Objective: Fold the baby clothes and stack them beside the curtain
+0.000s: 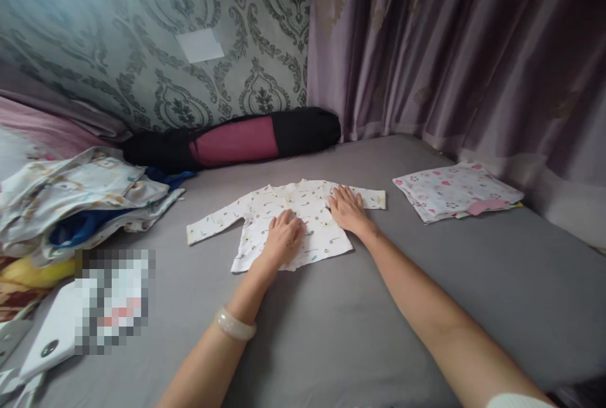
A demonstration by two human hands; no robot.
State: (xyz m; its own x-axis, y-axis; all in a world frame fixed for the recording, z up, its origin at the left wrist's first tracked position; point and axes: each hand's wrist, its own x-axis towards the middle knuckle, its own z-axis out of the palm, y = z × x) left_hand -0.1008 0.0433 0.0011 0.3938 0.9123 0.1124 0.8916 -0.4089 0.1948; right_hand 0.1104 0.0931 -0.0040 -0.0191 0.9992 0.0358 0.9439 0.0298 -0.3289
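A small white long-sleeved shirt (265, 222) with a scattered print lies spread out on the grey bed sheet (331, 326), its sleeves reaching out to both sides. My left hand (285, 237) rests on the middle of the shirt's body, fingers stretched forward. Flat on the shirt near the base of its right-hand sleeve lies my right hand (348, 207), fingers extended. Neither hand grips the cloth. A pale bangle circles my left wrist.
At the right lies a folded white cloth (454, 190) with pink prints. A heap of clothes (89, 187) sits at the left, with a white device (59, 326) and a blurred-out item nearer. A black and maroon roll (237, 139) lies along the wall, beside purple curtains (426, 42).
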